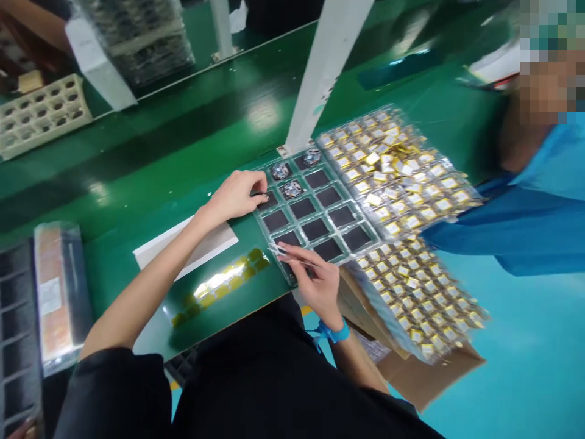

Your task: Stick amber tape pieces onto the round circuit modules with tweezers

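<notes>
My left hand [235, 194] reaches over the far left corner of a clear plastic tray [336, 235]. Its thumb and fingers are closed at a compartment there, and what they hold, if anything, is too small and blurred to name. Low over the tray's near left corner, my right hand [315, 280] grips thin metal tweezers [299, 259] pointing left. Dark square pads line most of the compartments. Round electronic parts sit in the far ones, among them one part [280, 171], a second part [291, 189] and a third part [312, 157].
Right of the tray lie two plastic trays of small yellow-edged cells, one upper [411, 189] and one lower [429, 299], above a cardboard box [434, 375]. A strip of yellow film [228, 283] and a white-edged board [205, 247] lie left. A white post [315, 79] rises behind. A blue-clothed person sits right.
</notes>
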Tool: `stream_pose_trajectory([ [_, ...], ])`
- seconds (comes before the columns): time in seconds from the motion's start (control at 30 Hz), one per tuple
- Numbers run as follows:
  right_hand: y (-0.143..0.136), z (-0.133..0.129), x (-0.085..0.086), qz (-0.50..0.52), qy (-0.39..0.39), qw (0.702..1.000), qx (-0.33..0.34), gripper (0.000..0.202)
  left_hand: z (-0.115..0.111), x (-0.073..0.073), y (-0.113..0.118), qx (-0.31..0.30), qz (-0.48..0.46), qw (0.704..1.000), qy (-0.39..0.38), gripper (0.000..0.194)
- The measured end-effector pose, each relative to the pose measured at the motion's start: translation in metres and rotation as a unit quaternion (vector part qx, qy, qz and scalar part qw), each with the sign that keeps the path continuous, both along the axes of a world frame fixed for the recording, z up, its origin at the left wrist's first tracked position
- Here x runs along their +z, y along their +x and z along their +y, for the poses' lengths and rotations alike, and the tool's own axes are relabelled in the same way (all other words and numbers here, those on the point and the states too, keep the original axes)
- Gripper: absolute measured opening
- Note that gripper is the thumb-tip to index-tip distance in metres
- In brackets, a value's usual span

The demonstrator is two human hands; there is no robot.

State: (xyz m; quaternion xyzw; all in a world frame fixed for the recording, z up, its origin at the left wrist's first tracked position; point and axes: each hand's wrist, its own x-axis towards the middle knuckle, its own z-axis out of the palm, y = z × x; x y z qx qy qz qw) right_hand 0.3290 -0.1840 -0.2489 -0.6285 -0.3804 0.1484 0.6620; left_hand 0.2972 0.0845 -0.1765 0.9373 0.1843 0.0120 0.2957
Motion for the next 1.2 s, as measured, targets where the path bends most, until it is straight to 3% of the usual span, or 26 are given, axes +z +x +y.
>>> stream_pose_trajectory([
  [0.1,-0.005,-0.001,0.009,0.010,0.028,1.000,-0.001,0.022,-0.013,0.003,-0.038,0.115,-0.097,0.972,-0.179,0.010],
  [0.2,-0.015,0.001,0.020,0.010,0.063,0.998,0.004,0.027,-0.037,0.010,-0.090,0.205,-0.204,0.868,-0.403,0.020],
  [0.27,-0.025,0.008,0.024,0.008,0.089,0.996,0.018,0.025,-0.053,0.015,-0.126,0.227,-0.235,0.822,-0.467,0.024],
  [0.43,-0.057,0.035,0.020,0.018,0.068,0.992,0.109,0.029,-0.080,0.016,-0.202,0.304,-0.288,0.774,-0.475,0.024],
  [0.63,-0.085,0.055,0.005,0.008,-0.046,0.982,0.185,0.022,-0.114,-0.011,-0.268,0.431,-0.376,0.700,-0.428,0.030],
  [0.77,-0.091,0.058,-0.003,-0.006,-0.085,0.979,0.187,0.014,-0.131,-0.023,-0.291,0.488,-0.396,0.637,-0.447,0.021],
  [0.83,-0.092,0.058,-0.004,-0.007,-0.092,0.977,0.193,0.013,-0.133,-0.025,-0.295,0.493,-0.401,0.620,-0.460,0.021],
  [1.13,-0.096,0.063,0.000,-0.026,-0.106,0.966,0.234,0.004,-0.135,-0.028,-0.298,0.492,-0.401,0.610,-0.474,0.025],
  [1.2,-0.097,0.064,0.001,-0.024,-0.104,0.961,0.254,0.011,-0.137,-0.029,-0.298,0.495,-0.395,0.617,-0.467,0.026],
])
